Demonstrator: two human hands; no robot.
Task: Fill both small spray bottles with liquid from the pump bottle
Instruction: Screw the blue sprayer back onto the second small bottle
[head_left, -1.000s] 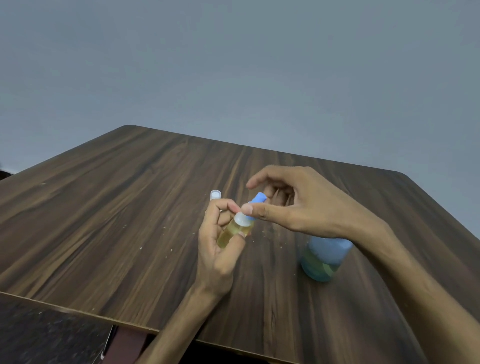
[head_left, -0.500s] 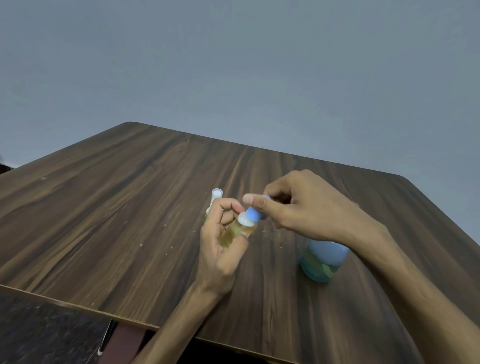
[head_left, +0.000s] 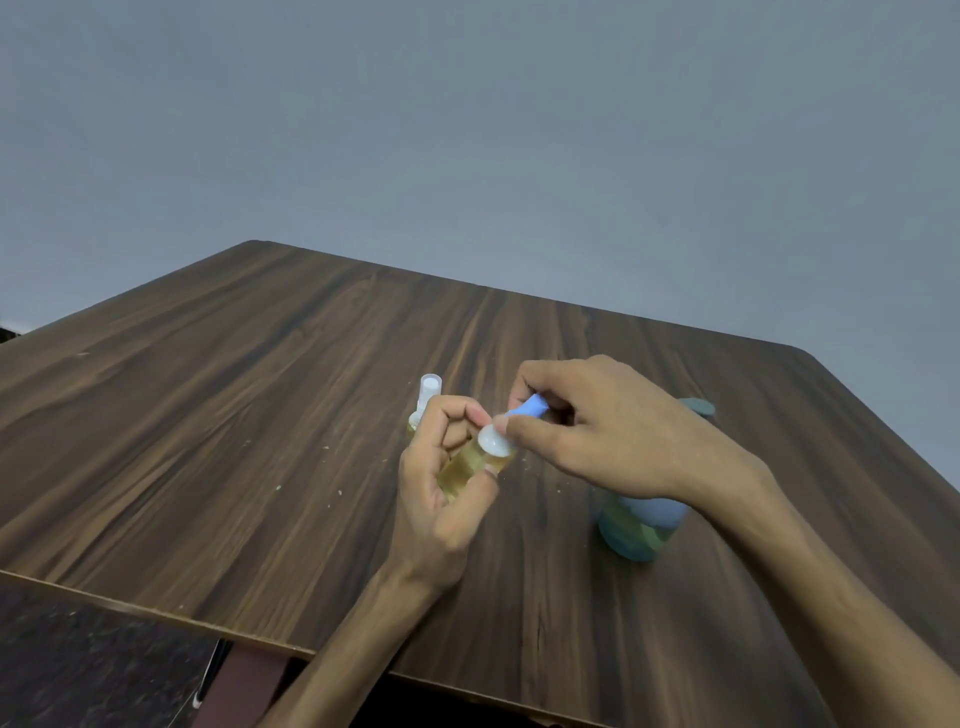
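Observation:
My left hand (head_left: 441, 499) grips a small spray bottle (head_left: 470, 462) full of yellow liquid, tilted up to the right above the table. My right hand (head_left: 613, 431) pinches its blue spray head (head_left: 530, 406) just above the white collar (head_left: 493, 440). A second small spray bottle (head_left: 429, 395) with a clear cap stands behind my left hand, mostly hidden. The blue pump bottle (head_left: 641, 527) with yellowish liquid stands under my right wrist; its top is hidden.
The dark wood table (head_left: 234, 441) carries small crumbs near the middle. A grey-green round thing (head_left: 700, 406) peeks out behind my right hand. The table's front edge runs close to me, with dark floor at lower left.
My right fingers have curled tighter round the blue spray head and the hand has turned slightly. The bottle stays in my left hand in nearly the same place.

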